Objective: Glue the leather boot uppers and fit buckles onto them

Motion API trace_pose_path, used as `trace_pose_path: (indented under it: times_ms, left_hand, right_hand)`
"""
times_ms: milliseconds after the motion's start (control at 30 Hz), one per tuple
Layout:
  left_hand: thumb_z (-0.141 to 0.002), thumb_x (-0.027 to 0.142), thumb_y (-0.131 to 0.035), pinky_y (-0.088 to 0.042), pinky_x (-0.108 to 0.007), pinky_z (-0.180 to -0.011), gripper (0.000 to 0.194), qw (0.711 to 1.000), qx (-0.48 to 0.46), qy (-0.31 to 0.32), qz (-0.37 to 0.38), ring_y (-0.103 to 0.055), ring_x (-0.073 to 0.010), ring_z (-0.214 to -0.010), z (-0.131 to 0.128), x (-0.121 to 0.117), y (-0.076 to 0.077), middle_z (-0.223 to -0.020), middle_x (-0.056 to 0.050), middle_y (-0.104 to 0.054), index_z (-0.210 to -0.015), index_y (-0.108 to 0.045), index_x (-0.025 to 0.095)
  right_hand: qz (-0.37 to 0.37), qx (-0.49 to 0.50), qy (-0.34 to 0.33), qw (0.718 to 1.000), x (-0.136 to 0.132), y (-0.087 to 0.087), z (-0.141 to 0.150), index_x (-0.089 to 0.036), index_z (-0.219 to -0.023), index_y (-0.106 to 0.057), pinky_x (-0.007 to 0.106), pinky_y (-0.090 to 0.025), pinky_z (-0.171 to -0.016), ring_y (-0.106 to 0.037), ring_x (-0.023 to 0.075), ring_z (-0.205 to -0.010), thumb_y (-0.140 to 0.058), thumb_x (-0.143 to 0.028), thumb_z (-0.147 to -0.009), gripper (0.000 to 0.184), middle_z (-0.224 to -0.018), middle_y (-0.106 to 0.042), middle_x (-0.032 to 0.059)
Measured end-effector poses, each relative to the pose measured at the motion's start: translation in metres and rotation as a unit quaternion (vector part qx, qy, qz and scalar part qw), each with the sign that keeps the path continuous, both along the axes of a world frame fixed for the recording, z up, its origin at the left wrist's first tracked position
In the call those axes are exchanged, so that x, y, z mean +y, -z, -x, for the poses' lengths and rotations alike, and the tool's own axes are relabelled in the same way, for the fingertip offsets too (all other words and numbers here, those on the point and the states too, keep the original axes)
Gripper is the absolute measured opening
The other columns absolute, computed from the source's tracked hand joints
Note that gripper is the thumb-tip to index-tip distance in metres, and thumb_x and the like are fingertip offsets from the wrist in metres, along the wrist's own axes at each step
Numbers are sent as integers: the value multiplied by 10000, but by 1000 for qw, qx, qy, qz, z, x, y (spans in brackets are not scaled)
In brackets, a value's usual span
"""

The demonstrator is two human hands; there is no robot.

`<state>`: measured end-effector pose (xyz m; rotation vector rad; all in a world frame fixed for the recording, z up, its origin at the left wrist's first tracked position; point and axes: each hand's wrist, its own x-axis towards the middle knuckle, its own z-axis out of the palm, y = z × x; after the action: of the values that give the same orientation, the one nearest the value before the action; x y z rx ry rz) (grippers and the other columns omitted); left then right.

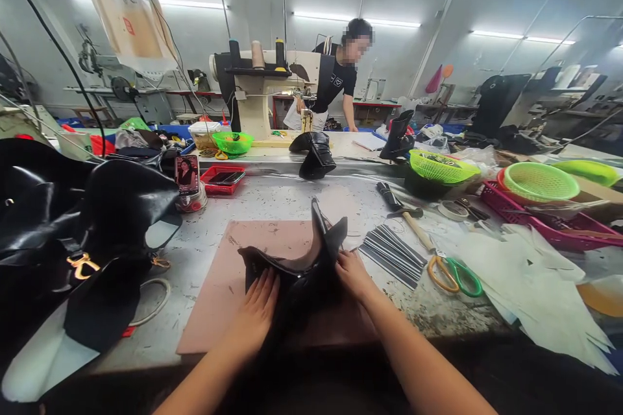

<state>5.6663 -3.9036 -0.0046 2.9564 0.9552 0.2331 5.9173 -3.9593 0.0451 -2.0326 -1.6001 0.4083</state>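
A black leather boot upper (304,279) stands half folded on a pinkish board (214,298), its curved edge and pointed flaps turned up. My left hand (263,295) lies on its left side, fingers stretched flat against the leather; the thumb is hidden. On the right side, my right hand (351,272) has its fingers curled round the edge of the upper, gripping it. Just beyond that hand, dark strips with light edges (394,254) lie fanned out. Scissors with orange and green handles (455,275) and a hammer (416,228) are further right.
Black leather uppers (121,207) are heaped at left, near a phone (187,175) and a red tray (221,179). Pale sheets (530,279) and a magenta basket (574,237) occupy the right. Beyond stand a sewing machine (263,91) and a person (335,81).
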Motion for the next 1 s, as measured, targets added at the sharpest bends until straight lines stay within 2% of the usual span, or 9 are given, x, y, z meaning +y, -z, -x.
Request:
trace_pose_path:
  times_ms: [100, 200, 367, 567, 700, 767, 833, 900, 1000]
  left_hand:
    - [-903, 359, -311, -274, -462, -1058, 531, 999, 28, -10, 14, -192, -295, -1311, -4, -2, -3, -1414, -192, -216, -1351, -310, 74]
    - [-901, 376, -316, -270, -472, -1055, 530, 999, 40, -19, 25, -197, -302, -1307, -7, -4, -9, -1407, -192, -231, -1340, -335, 80]
    - [-899, 336, -342, -260, -457, -1062, 514, 997, 54, -25, 55, -170, -297, -1312, -7, -6, -15, -1425, -175, -189, -1362, -293, 118]
    - [-885, 387, -376, -255, -473, -1058, 552, 997, 40, -32, 60, -179, -311, -1315, -7, -9, -15, -1426, -177, -191, -1372, -273, 148]
    - [-900, 373, -334, -250, -471, -1061, 535, 996, 54, -33, 68, -183, -294, -1321, -8, -10, -20, -1423, -176, -202, -1371, -268, 126]
    - [-906, 355, -322, -244, -460, -1069, 525, 995, 65, -31, 74, -186, -284, -1323, -9, -11, -22, -1423, -170, -213, -1368, -271, 112]
    - [-911, 331, -315, -236, -448, -1076, 510, 995, 63, -26, 71, -189, -272, -1325, -9, -11, -21, -1423, -161, -225, -1366, -274, 104]
    - [-913, 315, -310, -233, -447, -1078, 500, 996, 55, -20, 61, -190, -264, -1327, -8, -11, -18, -1423, -153, -236, -1364, -277, 103]
    - [-911, 331, -318, -246, -451, -1071, 507, 997, 52, -22, 52, -202, -265, -1324, -7, -11, -14, -1421, -153, -242, -1366, -275, 112]
  right_hand:
    - [-17, 37, 11, 999, 2, 0, 5, -189, -1170, -534, 364, -418, -873, -551, 207, -1006, -380, -182, -806, 395, -1057, -602, 81]
    - [-62, 145, -10, 987, 7, 0, 6, -201, -1220, -487, 364, -454, -846, -557, 225, -1013, -466, -222, -742, 479, -1104, -590, 82]
    - [-67, 303, 42, 950, 12, 6, 8, -213, -1242, -420, 315, -519, -652, -623, 168, -732, -516, -193, -621, 628, -1076, -587, 75]
    - [-151, 263, 71, 950, 2, -11, -1, -187, -1028, -542, 331, -490, -699, -616, 166, -696, -496, -211, -621, 410, -961, -617, 62]
    - [-39, 126, 93, 987, -4, -13, -8, -190, -724, -560, 338, -456, -636, -606, 206, -638, -533, -324, -666, 148, -769, -643, 60]
    - [15, 84, 69, 994, -3, -10, -6, -197, -595, -534, 331, -431, -593, -596, 228, -627, -476, -408, -734, 259, -629, -622, 61]
    - [30, 86, 37, 995, 0, -8, -1, -198, -650, -567, 307, -420, -582, -605, 228, -658, -447, -391, -764, 255, -631, -634, 51]
    - [18, 99, 23, 995, 5, -9, 6, -206, -876, -584, 278, -423, -599, -620, 204, -706, -486, -312, -745, 195, -767, -671, 37]
    - [22, 81, 63, 995, 10, -14, 9, -209, -1020, -534, 270, -407, -601, -624, 203, -731, -509, -260, -728, 297, -829, -673, 53]
